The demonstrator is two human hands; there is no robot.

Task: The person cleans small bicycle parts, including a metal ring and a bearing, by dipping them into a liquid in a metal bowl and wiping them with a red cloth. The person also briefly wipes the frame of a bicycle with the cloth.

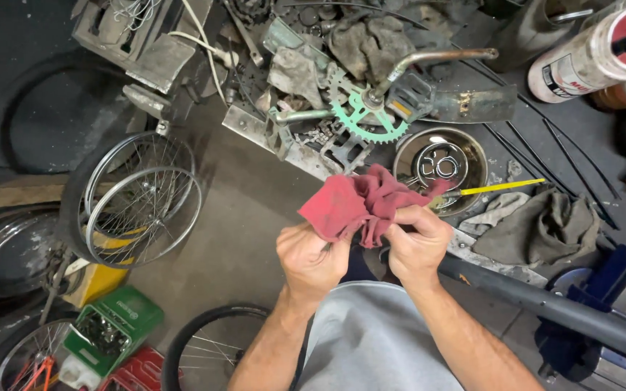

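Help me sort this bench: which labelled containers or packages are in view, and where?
Spray can: top right, lying tilted, white labelled cylinder, red cap.
Green crate: bottom left floor, rectangular, small label on its side.
Red crate: bottom left edge, beside the green one.

The red rag [360,203] is soft, matt cloth, creased and faintly soiled, bunched in the left hand [311,257] and right hand [418,246]. Just right of the rag, the round bowl [472,156] is dull metal with a worn sheen. Above the rag, the green chainring [360,116] shows chipped matt paint on metal. Left of the rag, the wheel rims [143,206] are shiny chromed metal. Right of the bowl lies a grey cloth [545,228], coarse and grimy.
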